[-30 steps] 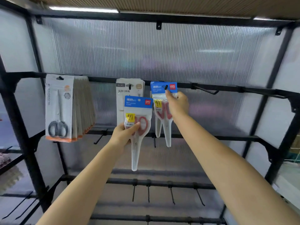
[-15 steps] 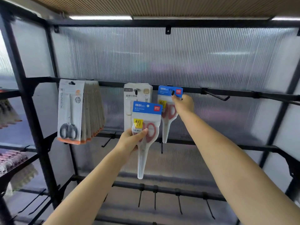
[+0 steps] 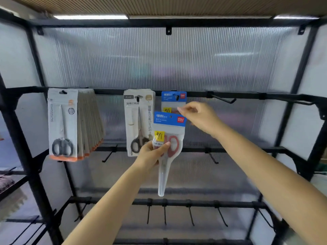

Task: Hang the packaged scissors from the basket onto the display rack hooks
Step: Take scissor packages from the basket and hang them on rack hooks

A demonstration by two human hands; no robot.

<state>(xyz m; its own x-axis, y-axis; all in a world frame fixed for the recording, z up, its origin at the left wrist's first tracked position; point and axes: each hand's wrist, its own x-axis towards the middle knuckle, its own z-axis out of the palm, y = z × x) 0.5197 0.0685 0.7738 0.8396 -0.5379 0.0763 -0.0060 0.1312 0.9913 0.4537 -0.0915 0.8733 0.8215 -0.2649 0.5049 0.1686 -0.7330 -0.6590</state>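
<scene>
My left hand (image 3: 152,152) grips a packaged pair of red-handled scissors (image 3: 169,121) with a blue header card, held upright in front of the display rack. Behind it an identical pack (image 3: 173,98) hangs on a hook of the top rail (image 3: 247,95). My right hand (image 3: 200,117) hovers just below that hung pack, at the upper right corner of the held pack, its fingers loosely curled and holding nothing. No basket is in view.
A thick stack of grey scissor packs (image 3: 63,121) hangs at the left, and a single beige pack (image 3: 139,121) hangs in the middle. An empty hook (image 3: 224,99) sticks out to the right. Several bare hooks (image 3: 164,213) line the lower rails.
My right hand let go of the hung blue pack and dropped toward the held pack. My left hand has brought its pack to the right, in front of the hung one.
</scene>
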